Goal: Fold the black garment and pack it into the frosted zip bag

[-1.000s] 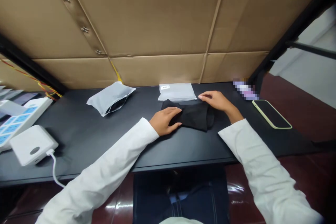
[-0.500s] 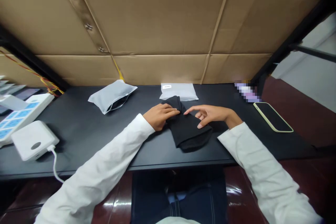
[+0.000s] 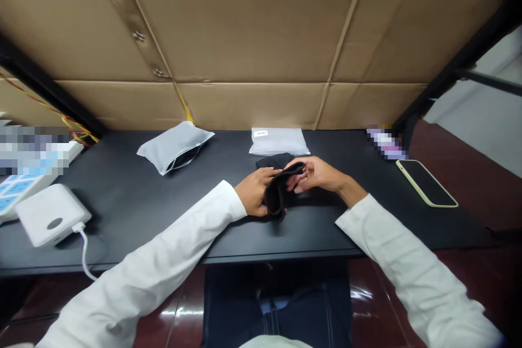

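A soft black cloth piece (image 3: 275, 200) is bunched up over the dark table, its open edge folded toward me. I cannot tell exactly what kind of cloth item it is. My left hand (image 3: 256, 191) is closed on its left side, with the thumb low and the fingers over the top. On the other side, my right hand (image 3: 316, 175) pinches the upper right edge between thumb and fingers. Part of the cloth lies on the table behind the hands, just in front of a flat frosted pouch (image 3: 279, 142) with a small white label.
Another frosted pouch (image 3: 175, 147), partly open with something dark inside, lies back left. A white charger block (image 3: 53, 215) with a cable and a power strip (image 3: 24, 187) sit at the left. A phone (image 3: 426, 184) rests at the right. Cardboard (image 3: 253, 27) walls the back.
The cloth was lying flat and spread toward the front right. Now it is lifted and folded up, and my right hand has closed on its edge.
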`<state>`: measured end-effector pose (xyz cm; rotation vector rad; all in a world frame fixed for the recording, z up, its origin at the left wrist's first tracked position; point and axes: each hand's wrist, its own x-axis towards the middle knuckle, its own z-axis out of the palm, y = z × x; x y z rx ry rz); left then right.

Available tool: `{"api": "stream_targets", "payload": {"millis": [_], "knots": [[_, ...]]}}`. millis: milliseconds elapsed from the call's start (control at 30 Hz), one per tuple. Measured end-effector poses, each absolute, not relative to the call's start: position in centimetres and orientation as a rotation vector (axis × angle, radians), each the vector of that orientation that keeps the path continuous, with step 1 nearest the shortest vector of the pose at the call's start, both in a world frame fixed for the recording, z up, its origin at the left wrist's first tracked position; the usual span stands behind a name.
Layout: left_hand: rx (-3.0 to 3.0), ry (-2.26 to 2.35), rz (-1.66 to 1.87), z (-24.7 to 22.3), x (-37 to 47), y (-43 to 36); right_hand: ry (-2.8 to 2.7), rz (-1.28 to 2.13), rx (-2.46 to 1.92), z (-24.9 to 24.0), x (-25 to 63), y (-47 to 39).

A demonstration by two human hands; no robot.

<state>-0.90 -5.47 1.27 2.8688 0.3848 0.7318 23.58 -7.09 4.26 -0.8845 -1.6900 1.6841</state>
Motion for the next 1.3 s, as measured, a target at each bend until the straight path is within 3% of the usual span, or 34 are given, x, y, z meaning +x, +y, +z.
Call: {"api": "stream_targets", "payload": {"millis": [133,367,667,1300], "knots": [[2.535,0.535,0.751,2.0,-0.7,-6.0,-1.726,1.129,-1.212,4.1,23.3,-6.6],[2.021,0.760,0.731,2.3,-0.4,-6.6,-1.693,0.939,-1.295,3.0,23.9,-5.7],[1.863,0.830,0.750,2.2,0.2,-7.3,-1.963,1.077,-1.108,4.4,24.0,-6.5],[1.885,1.017,0.943,2.1,0.7,-6.1,-2.176,0.859,-1.199,6.2,25.7,-7.3]]}}
